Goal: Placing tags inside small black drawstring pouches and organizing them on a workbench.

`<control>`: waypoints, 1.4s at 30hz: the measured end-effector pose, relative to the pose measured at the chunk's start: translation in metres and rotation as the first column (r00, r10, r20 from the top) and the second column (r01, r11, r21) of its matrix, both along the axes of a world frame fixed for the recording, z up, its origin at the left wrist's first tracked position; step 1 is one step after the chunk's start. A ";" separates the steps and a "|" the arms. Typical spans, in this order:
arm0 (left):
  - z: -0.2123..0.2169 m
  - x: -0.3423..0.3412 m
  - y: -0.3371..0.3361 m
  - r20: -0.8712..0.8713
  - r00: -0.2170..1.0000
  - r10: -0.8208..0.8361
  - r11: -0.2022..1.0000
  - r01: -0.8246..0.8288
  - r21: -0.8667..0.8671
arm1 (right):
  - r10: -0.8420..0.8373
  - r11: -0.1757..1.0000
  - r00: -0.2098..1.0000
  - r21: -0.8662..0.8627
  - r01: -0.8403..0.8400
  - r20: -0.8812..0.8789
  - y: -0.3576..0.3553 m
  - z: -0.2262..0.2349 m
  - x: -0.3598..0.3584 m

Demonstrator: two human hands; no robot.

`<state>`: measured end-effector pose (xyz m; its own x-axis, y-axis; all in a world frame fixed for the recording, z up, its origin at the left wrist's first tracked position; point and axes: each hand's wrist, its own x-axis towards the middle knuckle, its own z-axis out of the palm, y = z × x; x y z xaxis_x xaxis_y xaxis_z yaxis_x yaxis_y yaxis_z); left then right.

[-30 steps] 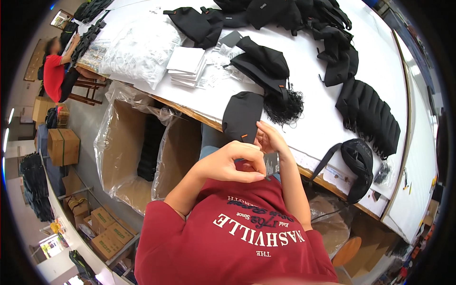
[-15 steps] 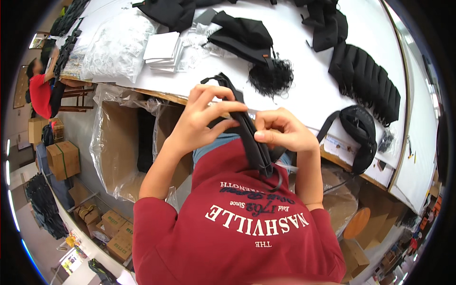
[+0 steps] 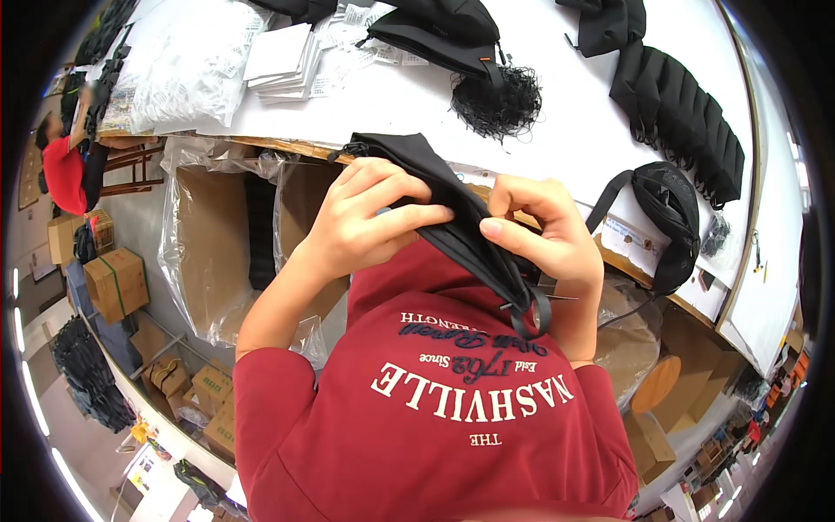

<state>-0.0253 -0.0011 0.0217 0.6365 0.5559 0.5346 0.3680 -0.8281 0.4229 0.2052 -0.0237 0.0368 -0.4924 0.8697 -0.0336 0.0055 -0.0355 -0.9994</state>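
A flat black zippered fabric bag is held up between my hands, slanting over my lap at the table's near edge. My left hand is closed on its left side, fingers bent over the cloth. On the right, my right hand pinches the bag's edge between thumb and bent fingers. A strap loop hangs from the bag's lower end. Below the right palm sticks out a thin pointed metallic thing; its other end is hidden, and what it is I cannot make out.
On the white table lie another black bag, a tangle of black threads, a row of black bags, a strapped bag, white cards and a clear plastic sack. Plastic-lined cartons stand below. A person in red is far left.
The black bag has turned and spread, so more of its broad face shows. My right hand has shifted slightly right, and my view has tilted down from the table's far side.
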 end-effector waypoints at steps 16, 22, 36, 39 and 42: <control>-0.017 -0.024 -0.005 -0.067 0.997 0.046 0.708 -0.080 -0.702 | 0.146 0.953 0.983 -0.282 -0.110 0.112 -0.040 -0.034 0.042; -0.022 -0.044 -0.002 -0.152 0.975 -0.164 0.145 -0.129 -0.981 | 0.028 0.974 0.891 -0.214 0.079 0.454 -0.052 -0.031 0.086; 0.013 -0.006 0.003 -0.345 0.844 -0.410 0.411 -0.166 -0.896 | -0.833 0.553 0.032 -0.833 0.011 -0.552 -0.011 -0.084 0.041; -0.002 0.000 -0.008 -0.270 0.862 -0.430 0.320 -0.135 -0.938 | -0.832 0.547 0.068 -0.835 -0.056 -0.550 -0.016 -0.088 0.014; -0.002 0.001 -0.007 -0.316 0.833 -0.455 0.303 -0.189 -0.934 | -0.859 0.480 0.158 -0.873 -0.083 -0.487 -0.021 -0.089 0.004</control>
<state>-0.0243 -0.0076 0.0195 0.7035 0.3268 -0.6311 0.6827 -0.0641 0.7279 0.2093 -0.0447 -0.0525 -0.1831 0.8343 -0.5200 -0.9795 -0.1999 0.0242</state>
